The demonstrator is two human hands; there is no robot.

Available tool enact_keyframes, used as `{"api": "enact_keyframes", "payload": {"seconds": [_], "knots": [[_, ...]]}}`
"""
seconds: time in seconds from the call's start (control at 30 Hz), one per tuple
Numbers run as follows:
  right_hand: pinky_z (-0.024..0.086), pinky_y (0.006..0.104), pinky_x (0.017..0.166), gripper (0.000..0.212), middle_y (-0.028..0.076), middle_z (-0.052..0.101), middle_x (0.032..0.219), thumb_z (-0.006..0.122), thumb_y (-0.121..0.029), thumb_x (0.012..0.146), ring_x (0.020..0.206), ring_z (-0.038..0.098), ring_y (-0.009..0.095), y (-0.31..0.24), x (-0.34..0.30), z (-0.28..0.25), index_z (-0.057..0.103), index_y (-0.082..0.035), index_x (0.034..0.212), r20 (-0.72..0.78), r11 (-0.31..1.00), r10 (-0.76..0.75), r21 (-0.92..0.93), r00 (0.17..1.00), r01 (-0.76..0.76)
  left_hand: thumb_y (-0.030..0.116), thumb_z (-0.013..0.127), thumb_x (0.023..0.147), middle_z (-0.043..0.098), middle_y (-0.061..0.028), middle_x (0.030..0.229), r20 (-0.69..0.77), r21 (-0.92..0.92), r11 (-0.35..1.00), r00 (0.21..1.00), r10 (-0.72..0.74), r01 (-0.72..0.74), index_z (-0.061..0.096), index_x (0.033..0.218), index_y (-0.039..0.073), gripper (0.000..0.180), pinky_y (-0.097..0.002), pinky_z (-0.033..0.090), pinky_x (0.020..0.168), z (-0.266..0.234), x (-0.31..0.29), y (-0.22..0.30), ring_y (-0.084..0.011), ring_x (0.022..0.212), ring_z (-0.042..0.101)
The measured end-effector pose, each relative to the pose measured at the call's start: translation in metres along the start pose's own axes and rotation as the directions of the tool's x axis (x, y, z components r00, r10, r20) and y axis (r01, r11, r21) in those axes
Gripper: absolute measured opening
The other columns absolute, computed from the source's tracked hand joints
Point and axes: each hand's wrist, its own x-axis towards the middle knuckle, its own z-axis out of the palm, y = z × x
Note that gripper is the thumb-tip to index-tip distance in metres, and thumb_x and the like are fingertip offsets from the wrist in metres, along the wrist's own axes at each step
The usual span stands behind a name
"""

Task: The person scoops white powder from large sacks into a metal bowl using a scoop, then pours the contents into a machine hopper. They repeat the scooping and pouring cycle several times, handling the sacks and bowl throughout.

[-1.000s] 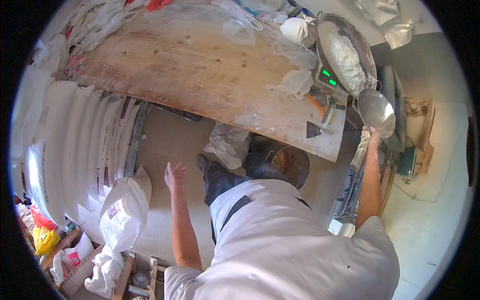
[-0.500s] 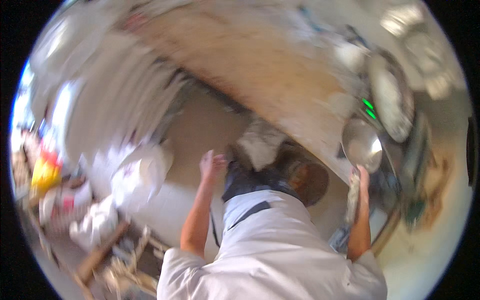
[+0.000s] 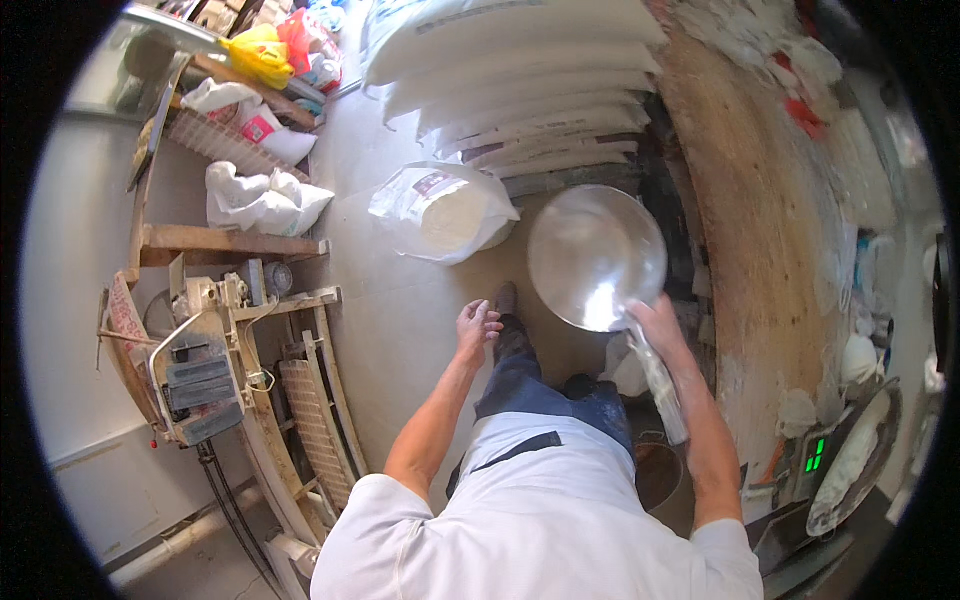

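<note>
A large round metal scoop (image 3: 592, 258) with a shiny bowl is in my right hand (image 3: 660, 325). My fingers wrap round its handle near the bowl, and the pale, wrapped-looking rest of the handle (image 3: 662, 395) runs back along my forearm. Nothing is in my left hand (image 3: 479, 325), whose fingers are loosely bent and apart in front of my legs. Beyond that hand, an open white sack (image 3: 445, 205) stands on the floor with pale powder or meal showing inside. The scoop's bowl is to the right of this sack, apart from it.
Full white sacks (image 3: 540, 75) are stacked ahead. A long wooden worktop (image 3: 755, 215) runs along my right, with a scale's green display (image 3: 815, 455) near its close end. At left stand a machine on a wooden frame (image 3: 205, 375) and a shelf with bags (image 3: 265, 200). A bucket (image 3: 657, 472) sits by my legs.
My view has turned left, toward the open sack and the stack. My right hand has carried the scoop away from the worktop by the scale, over the floor. My left hand stays empty.
</note>
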Motion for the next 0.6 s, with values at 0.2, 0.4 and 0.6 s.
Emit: {"api": "enact_keyframes", "payload": {"seconds": [0.2, 0.4, 0.6], "knots": [[0.051, 0.0411, 0.064, 0.031, 0.021, 0.062, 0.077, 0.058, -0.016, 0.079, 0.07, 0.064, 0.03, -0.059, 0.154, 0.172, 0.06, 0.008, 0.099, 0.378, 0.734, -0.008, -0.626, 0.926, 0.262, 0.025, 0.056, 0.098, 0.064, -0.0106, 0.092, -0.065, -0.101, 0.993, 0.995, -0.071, 0.064, 0.043, 0.134, 0.002, 0.044, -0.0264, 0.05, 0.054, -0.071, 0.024, 0.027, -0.0164, 0.065, 0.063], [0.053, 0.0467, 0.078, 0.032, 0.029, 0.067, 0.092, 0.061, -0.015, 0.074, 0.089, 0.067, 0.043, 0.028, 0.332, 0.313, 0.067, 0.009, 0.094, 0.381, 0.417, 0.038, -0.846, 0.924, 0.332, 0.026, 0.053, 0.1, 0.063, -0.0102, 0.095, -0.249, -0.206, 0.968, 0.949, -0.193, 0.143, 0.047, 0.134, 0.007, 0.04, -0.0276, 0.051, 0.059, -0.181, 0.007, 0.011, -0.0177, 0.071, 0.063], [0.054, 0.0441, 0.079, 0.033, 0.025, 0.069, 0.095, 0.063, -0.02, 0.075, 0.09, 0.068, 0.038, 0.132, 0.438, 0.366, 0.07, 0.004, 0.096, 0.276, 0.269, 0.479, -0.95, 0.833, 0.16, 0.028, 0.053, 0.1, 0.064, -0.0089, 0.091, -0.414, -0.367, 0.892, 0.812, -0.412, 0.265, 0.049, 0.13, 0.009, 0.036, -0.0299, 0.052, 0.061, -0.275, -0.038, -0.044, -0.019, 0.071, 0.063]]}}
